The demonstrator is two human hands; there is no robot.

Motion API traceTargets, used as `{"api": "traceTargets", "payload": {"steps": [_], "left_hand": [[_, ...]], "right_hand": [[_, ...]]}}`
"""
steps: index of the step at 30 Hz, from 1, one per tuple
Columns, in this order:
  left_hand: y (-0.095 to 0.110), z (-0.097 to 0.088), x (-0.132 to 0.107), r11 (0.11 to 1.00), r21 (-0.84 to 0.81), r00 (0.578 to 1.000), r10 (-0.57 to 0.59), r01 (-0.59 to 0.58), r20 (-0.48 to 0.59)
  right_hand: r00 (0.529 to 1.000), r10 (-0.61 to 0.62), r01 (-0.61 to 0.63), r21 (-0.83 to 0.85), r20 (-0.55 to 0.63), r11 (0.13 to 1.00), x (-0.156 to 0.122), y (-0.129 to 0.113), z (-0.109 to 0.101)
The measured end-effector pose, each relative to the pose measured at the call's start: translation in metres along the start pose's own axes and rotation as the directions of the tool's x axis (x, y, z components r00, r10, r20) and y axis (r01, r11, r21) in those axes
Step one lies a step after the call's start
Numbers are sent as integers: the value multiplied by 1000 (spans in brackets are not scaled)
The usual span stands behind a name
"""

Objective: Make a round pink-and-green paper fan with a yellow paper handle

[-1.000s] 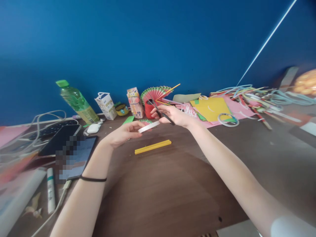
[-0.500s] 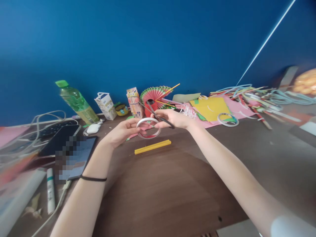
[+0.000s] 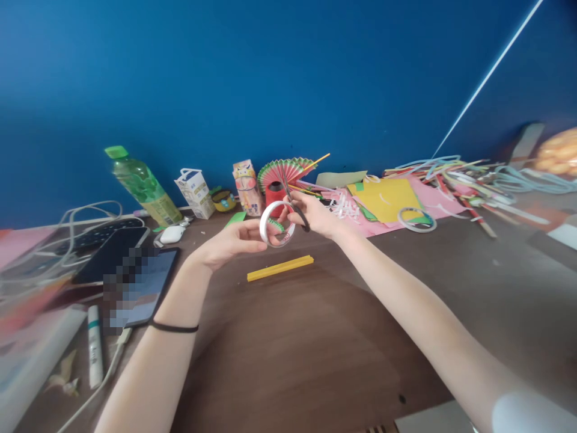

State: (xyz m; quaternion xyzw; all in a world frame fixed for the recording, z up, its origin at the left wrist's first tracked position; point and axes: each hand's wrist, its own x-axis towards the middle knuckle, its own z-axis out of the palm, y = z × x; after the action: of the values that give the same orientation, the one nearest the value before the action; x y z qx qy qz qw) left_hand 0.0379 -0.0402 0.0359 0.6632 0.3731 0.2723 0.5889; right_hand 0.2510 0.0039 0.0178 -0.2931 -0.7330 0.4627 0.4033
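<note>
My left hand [image 3: 238, 242] grips a white roll of tape [image 3: 264, 226] by its left side, and the ring stands on edge above the table. Close against the roll's right side is my right hand [image 3: 313, 214], its fingers closed around dark-handled scissors [image 3: 302, 220] whose blades point up. Whether the right fingertips also pinch the tape's end I cannot tell. Something green and ridged shows through the ring. Just below the hands lies a folded yellow paper strip [image 3: 280, 268]. Behind them stand a red cylinder [image 3: 272, 195] and a pink-and-green pleated paper fan [image 3: 276, 173].
To the left are a green bottle [image 3: 144, 186], a milk carton [image 3: 195, 193], a tablet [image 3: 155, 282], a marker [image 3: 95, 349] and cables. Yellow paper [image 3: 390, 198], another tape roll [image 3: 417, 220] and a heap of thin sticks [image 3: 469, 183] lie right, along the blue wall.
The tape roll has turned more edge-on and shifted slightly right and up. The scissors have swung from slanting left to pointing upward, and my right hand has drawn a little left.
</note>
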Motion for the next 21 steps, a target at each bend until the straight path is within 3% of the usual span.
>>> {"api": "traceTargets", "payload": {"steps": [4, 7, 10, 15, 17, 21], "left_hand": [[6, 9, 0, 999, 23, 997, 29, -31, 70], [10, 16, 0, 997, 54, 998, 53, -54, 26], [10, 19, 3, 991, 115, 992, 82, -71, -94], [2, 15, 11, 983, 182, 969, 61, -17, -241], [-3, 12, 13, 981, 192, 963, 36, 17, -268], [-10, 10, 16, 974, 225, 962, 33, 30, -271]], "right_hand": [[990, 136, -133, 85, -34, 988, -1, 2, 4], [984, 174, -169, 98, -41, 981, 0, 3, 8], [989, 131, -129, 24, -67, 991, 2, 5, 7], [970, -59, 47, -54, -237, 997, 6, 9, 4], [974, -79, 73, -38, -213, 997, 6, 6, 5], [994, -94, 97, 49, -59, 994, 3, -2, 12]]}}
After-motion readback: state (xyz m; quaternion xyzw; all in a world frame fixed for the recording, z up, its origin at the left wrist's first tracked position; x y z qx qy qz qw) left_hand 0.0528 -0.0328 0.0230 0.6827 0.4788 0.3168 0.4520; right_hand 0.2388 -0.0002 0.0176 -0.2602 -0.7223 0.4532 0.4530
